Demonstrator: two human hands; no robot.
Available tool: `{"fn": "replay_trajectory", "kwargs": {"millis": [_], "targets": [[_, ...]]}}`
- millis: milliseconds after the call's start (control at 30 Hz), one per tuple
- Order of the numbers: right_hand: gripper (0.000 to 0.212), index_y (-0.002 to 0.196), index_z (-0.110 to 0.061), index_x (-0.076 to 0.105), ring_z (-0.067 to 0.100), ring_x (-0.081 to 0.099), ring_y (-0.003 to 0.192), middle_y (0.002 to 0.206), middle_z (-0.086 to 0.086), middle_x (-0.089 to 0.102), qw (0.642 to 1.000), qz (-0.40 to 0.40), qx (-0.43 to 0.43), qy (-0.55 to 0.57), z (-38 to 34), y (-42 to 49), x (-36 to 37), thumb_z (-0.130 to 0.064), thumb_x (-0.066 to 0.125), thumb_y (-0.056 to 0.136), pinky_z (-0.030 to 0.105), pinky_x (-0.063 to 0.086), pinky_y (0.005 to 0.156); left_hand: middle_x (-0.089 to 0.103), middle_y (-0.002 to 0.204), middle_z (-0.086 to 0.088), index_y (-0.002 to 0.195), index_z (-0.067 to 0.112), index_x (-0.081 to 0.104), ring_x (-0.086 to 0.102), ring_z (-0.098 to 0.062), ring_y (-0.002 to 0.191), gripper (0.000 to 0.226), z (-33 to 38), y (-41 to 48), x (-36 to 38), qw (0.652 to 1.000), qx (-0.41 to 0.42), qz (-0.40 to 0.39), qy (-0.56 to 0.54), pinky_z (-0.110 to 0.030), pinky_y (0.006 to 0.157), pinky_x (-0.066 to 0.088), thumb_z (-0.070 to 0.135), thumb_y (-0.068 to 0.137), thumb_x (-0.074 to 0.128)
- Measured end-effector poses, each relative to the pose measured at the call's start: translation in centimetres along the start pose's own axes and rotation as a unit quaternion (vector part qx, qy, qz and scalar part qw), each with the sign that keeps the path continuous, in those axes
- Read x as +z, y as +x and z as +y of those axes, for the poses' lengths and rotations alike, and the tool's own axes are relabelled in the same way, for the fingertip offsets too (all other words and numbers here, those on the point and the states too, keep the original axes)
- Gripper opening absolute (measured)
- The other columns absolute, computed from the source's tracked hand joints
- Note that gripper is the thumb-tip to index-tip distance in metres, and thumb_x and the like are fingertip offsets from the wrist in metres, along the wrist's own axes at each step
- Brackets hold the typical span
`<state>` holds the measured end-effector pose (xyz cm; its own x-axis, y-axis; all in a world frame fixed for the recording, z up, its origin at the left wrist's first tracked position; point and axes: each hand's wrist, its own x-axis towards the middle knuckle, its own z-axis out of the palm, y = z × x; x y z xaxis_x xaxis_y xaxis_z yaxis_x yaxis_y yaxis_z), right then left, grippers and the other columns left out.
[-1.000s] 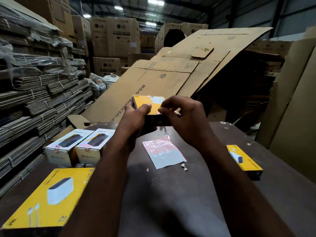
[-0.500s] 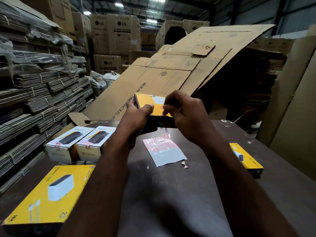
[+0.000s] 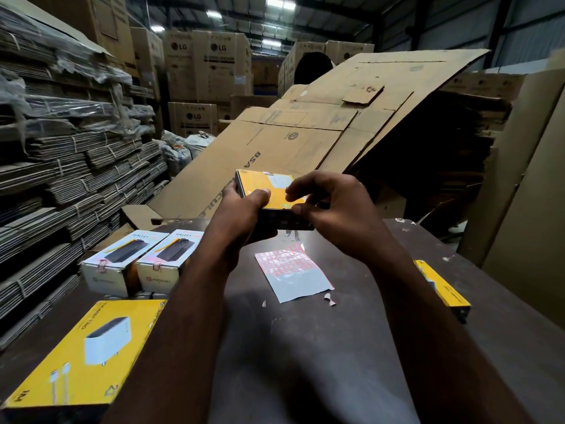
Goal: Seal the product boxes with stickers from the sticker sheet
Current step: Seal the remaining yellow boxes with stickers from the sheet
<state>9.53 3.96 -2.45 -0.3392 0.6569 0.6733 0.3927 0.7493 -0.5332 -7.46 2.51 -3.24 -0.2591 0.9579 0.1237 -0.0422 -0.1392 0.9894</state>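
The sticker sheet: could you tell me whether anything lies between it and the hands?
Nothing visible does. The sticker sheet lies uncovered on the table, below the left hand and right hand gripping the yellow box; scraps lie beside it.

Only one view is given, from a wide-angle camera worn on the person's head. It faces forward and down, looking along both forearms, which enter from the bottom edge and come together near the middle of the picture. The left hand (image 3: 241,209) and the right hand (image 3: 336,215) are close to the lens and hold a yellow box (image 3: 269,188) above the desk (image 3: 305,347). The desk fills the lower half and is seen from above at a slant. The upper half reaches farther, to a leaning cardboard sheet (image 3: 305,142) and tall stacked cartons (image 3: 211,65) under the roof lights.
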Motion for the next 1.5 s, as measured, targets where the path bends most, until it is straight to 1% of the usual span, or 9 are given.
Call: {"fn": "replay_trajectory", "kwargs": {"millis": [67, 200, 333, 533, 700, 833, 1033, 1267, 1500], "targets": [[0.020, 0.100, -0.019, 0.073, 0.004, 0.066, 0.077, 0.093, -0.008, 0.074, 1.000, -0.003, 0.005, 0.027, -0.1, 0.0, 0.0, -0.015, 0.080, 0.082, 0.024, 0.055, 0.073, 0.057, 0.125, -0.014, 0.149, 0.019, 0.028, 0.067, -0.022, 0.086, 0.058, 0.0, 0.0, 0.0, 1.000, 0.007, 0.001, -0.001, -0.025, 0.048, 0.056, 0.024, 0.099, 0.056], [0.018, 0.104, -0.018, 0.069, 0.007, 0.071, 0.080, 0.082, -0.008, 0.074, 0.997, 0.031, 0.021, 0.068, -0.1, 0.2, 0.3, -0.019, 0.075, 0.087, 0.042, 0.059, 0.075, 0.058, 0.124, -0.014, 0.148, 0.020, 0.030, 0.067, -0.022, 0.087, 0.058, -0.1, 0.0, 0.0, 1.000, 0.011, 0.007, -0.004, -0.027, 0.049, 0.056, 0.024, 0.098, 0.057], [0.011, 0.096, -0.017, 0.073, 0.004, 0.070, 0.078, 0.082, -0.006, 0.074, 0.996, 0.024, 0.051, 0.071, 0.3, 0.3, 0.1, -0.015, 0.076, 0.086, 0.033, 0.056, 0.070, 0.057, 0.126, -0.013, 0.148, 0.020, 0.028, 0.067, -0.025, 0.092, 0.059, 0.0, 0.1, -0.1, 1.000, 0.017, 0.011, 0.004, -0.028, 0.051, 0.057, 0.025, 0.097, 0.058], [0.019, 0.081, -0.029, 0.071, 0.014, 0.067, 0.089, 0.087, -0.004, 0.071, 0.997, -0.046, 0.049, 0.035, -0.2, 0.2, -0.4, -0.011, 0.072, 0.088, 0.045, 0.056, 0.085, 0.055, 0.121, -0.010, 0.149, 0.021, 0.024, 0.068, -0.024, 0.090, 0.060, 0.1, 0.1, -0.3, 0.999, 0.024, 0.019, 0.013, -0.029, 0.052, 0.058, 0.023, 0.098, 0.057], [0.022, 0.083, -0.032, 0.066, 0.014, 0.062, 0.085, 0.091, -0.002, 0.068, 0.996, -0.061, 0.032, -0.057, -1.4, -0.1, -0.5, -0.012, 0.066, 0.091, 0.034, 0.052, 0.075, 0.056, 0.123, -0.011, 0.149, 0.021, 0.024, 0.068, -0.025, 0.092, 0.061, 0.1, 0.0, -0.4, 0.999, 0.027, 0.019, 0.021, -0.028, 0.051, 0.058, 0.023, 0.098, 0.057], [0.018, 0.092, -0.028, 0.070, 0.004, 0.050, 0.076, 0.090, -0.006, 0.058, 0.986, -0.088, -0.007, -0.142, -1.9, -0.4, -0.4, -0.011, 0.065, 0.092, 0.014, 0.036, 0.063, 0.056, 0.120, -0.010, 0.147, 0.021, 0.027, 0.067, -0.023, 0.091, 0.056, 0.2, -0.1, -0.5, 0.999, 0.023, 0.011, 0.033, -0.027, 0.051, 0.057, 0.024, 0.099, 0.056], [0.018, 0.095, -0.024, 0.075, 0.010, 0.049, 0.076, 0.086, -0.009, 0.049, 0.984, -0.076, -0.033, -0.158, -1.8, -0.2, 0.0, -0.010, 0.064, 0.093, 0.021, 0.038, 0.065, 0.064, 0.107, -0.013, 0.133, 0.012, 0.047, 0.067, -0.021, 0.079, 0.037, 0.2, 0.0, -0.3, 0.999, -0.022, -0.019, 0.046, -0.025, 0.048, 0.054, 0.027, 0.100, 0.052], [0.019, 0.106, -0.023, 0.068, -0.006, 0.051, 0.074, 0.090, -0.009, 0.061, 0.987, -0.081, -0.028, -0.135, -2.0, -0.4, 0.1, -0.010, 0.067, 0.092, 0.003, 0.035, 0.060, 0.064, 0.104, -0.017, 0.132, 0.008, 0.045, 0.068, -0.024, 0.079, 0.037, 0.2, -0.1, -0.5, 0.998, -0.044, -0.027, 0.038, -0.026, 0.048, 0.054, 0.027, 0.101, 0.051], [0.020, 0.104, -0.022, 0.065, -0.004, 0.051, 0.076, 0.087, -0.011, 0.060, 0.982, -0.080, -0.043, -0.168, -1.7, -0.3, 0.4, -0.013, 0.072, 0.088, 0.008, 0.032, 0.063, 0.061, 0.106, -0.016, 0.134, 0.009, 0.041, 0.068, -0.024, 0.082, 0.039, 0.2, -0.1, -0.2, 0.997, -0.046, -0.026, 0.057, -0.028, 0.050, 0.055, 0.027, 0.101, 0.052]]}}
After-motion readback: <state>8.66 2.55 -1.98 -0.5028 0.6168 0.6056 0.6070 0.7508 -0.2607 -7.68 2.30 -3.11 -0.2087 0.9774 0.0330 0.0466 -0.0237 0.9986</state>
